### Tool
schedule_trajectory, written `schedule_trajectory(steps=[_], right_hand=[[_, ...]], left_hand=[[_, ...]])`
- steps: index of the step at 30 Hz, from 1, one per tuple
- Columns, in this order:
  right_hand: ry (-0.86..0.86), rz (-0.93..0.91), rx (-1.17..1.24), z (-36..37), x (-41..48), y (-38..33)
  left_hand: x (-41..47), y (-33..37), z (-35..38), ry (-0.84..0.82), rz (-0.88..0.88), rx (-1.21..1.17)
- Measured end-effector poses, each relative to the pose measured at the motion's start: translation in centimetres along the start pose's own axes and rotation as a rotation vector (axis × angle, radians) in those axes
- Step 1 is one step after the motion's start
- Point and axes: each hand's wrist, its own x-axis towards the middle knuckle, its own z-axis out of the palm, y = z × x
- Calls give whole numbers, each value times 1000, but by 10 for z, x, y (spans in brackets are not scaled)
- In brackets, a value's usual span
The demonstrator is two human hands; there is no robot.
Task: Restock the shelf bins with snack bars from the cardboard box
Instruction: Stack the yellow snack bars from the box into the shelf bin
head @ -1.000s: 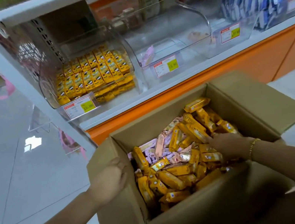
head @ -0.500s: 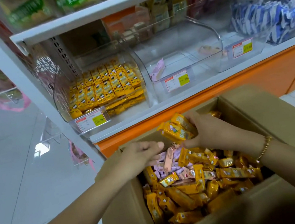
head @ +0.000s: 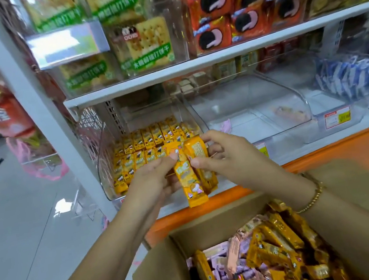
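Both hands have come up out of the cardboard box (head: 158, 278) since half a second ago, when they were gathering bars low at its far rim; now they meet in front of the lower shelf (head: 325, 140), above and beyond the box. Between them they carry a small bundle of yellow snack bars (head: 192, 182); the left hand (head: 154, 181) curls round it from the left with its thumb pressed on the front bar; the right hand (head: 230, 156) pinches the bar behind, thumb on the near face, fingers over the far end. The bars stand roughly upright, lower ends hanging free; at least two show, and whether there are more I cannot tell.

Just behind the hands sits the clear bin (head: 104, 168) at the left end of the shelf, already lined with rows of the same yellow wrappers; the middle bin (head: 258, 103) to its right holds almost nothing; further right lie blue packets (head: 359, 83). The box, near and low, is heaped with loose bars (head: 273, 254), yellow mixed with pink.

By my judgement the pick is done and the carry nearly so; the bundle looks matched to the clear bin, so squaring the bars and setting them into its rows probably comes next; with so much left in the box, the restock is far from finished.
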Motion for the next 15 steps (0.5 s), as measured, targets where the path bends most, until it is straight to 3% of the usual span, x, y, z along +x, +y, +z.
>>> schedule_trajectory(steps=[7, 11, 15], right_hand=[[221, -145, 243, -14, 46, -1], [288, -182, 275, -10, 59, 17], [344, -136, 316, -4, 70, 34]], left_hand=[[59, 26, -48, 178, -41, 14], [95, 18, -73, 344, -66, 232], [112, 12, -75, 367, -68, 492]])
